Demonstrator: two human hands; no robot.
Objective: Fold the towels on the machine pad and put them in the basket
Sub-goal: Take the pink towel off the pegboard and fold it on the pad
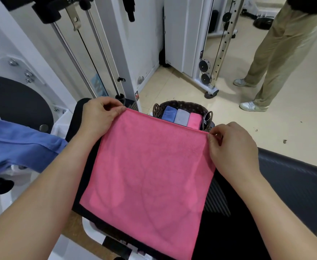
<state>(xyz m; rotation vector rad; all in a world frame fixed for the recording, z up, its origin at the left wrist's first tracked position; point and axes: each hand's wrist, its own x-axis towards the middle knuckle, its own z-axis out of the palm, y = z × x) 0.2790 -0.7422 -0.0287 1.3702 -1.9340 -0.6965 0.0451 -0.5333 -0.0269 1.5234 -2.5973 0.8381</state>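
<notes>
Both forearms reach over the pink towel (146, 169), which lies flat on the black machine pad (77, 109). The left hand (99, 117) and right hand (232, 149) pinch its far corners, fingers clamped on the hem. Past the pad's far edge the basket (182, 103), seemingly on the floor, holds three folded towels.

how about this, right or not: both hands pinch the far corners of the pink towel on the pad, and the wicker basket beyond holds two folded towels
Wrong count: the head view shows three in the wicker basket, a blue towel, a grey towel and a folded pink towel. The left hand and right hand do pinch the far corners of the spread pink towel on the pad.
</notes>
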